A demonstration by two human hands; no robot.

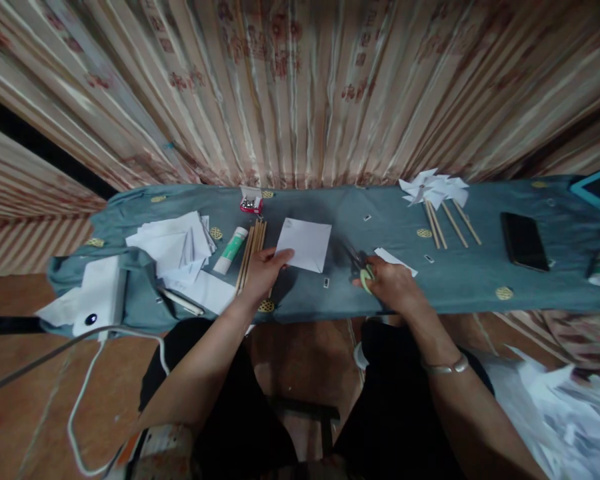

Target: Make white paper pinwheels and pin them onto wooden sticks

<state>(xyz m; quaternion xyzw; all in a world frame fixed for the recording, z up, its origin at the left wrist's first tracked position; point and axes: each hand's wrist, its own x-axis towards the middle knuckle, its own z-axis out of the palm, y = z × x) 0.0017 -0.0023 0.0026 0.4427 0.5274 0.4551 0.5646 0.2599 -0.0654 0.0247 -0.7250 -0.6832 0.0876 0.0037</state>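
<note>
A square sheet of white paper (pixel 306 244) with faint crease lines is pinched at its lower left corner by my left hand (pixel 271 270). To its right, my right hand (pixel 393 283) is closed round the green handles of a pair of scissors (pixel 366 275). The dark blades point up and left toward the paper, apart from it. Beneath my left hand and just left of the sheet lie several thin wooden sticks (pixel 253 250). A narrow white paper strip (pixel 395 260) lies on the cloth beside my right hand.
On the cloth-covered table (pixel 350 213) are a glue stick (pixel 231 251), a red box of shiny pins (pixel 251 201), stacked paper (pixel 175 247), a pen (pixel 183 302), paper pinwheels (pixel 433 188), a phone (pixel 524 241) and a white power bank (pixel 99 293). Paper scraps (pixel 565 407) fill a bag at lower right.
</note>
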